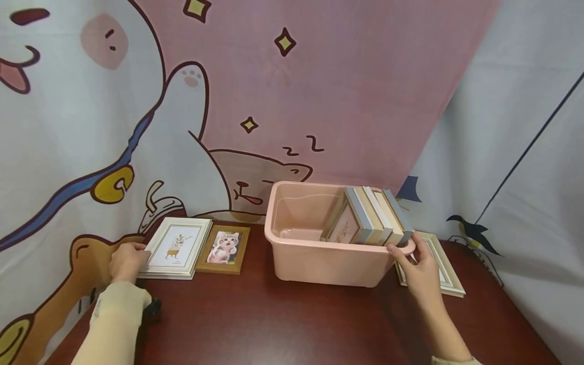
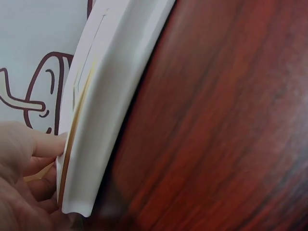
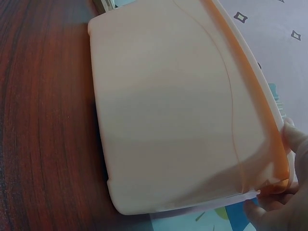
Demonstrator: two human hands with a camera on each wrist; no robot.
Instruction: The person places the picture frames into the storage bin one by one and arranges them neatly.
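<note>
On the left of the table in the head view, my left hand (image 1: 128, 261) pinches the left edge of a white picture frame (image 1: 177, 247) that lies face up and shows a potted-plant print. In the left wrist view the thumb and fingers meet at a corner of this white frame (image 2: 103, 110). My right hand (image 1: 422, 271) grips the right front corner of a pink plastic bin (image 1: 328, 266). The right wrist view has its fingers curled at the rim of the bin (image 3: 168, 110). Several picture frames (image 1: 376, 215) stand tilted, side by side, in the bin's right half.
A brown frame (image 1: 223, 247) with a cat picture lies against the white frame's right side. Beyond the bin's right end, a cream frame (image 1: 449, 271) lies partly hidden by the right hand. Behind the dark red table (image 1: 274, 319) hangs a cartoon-printed cloth (image 1: 347, 91).
</note>
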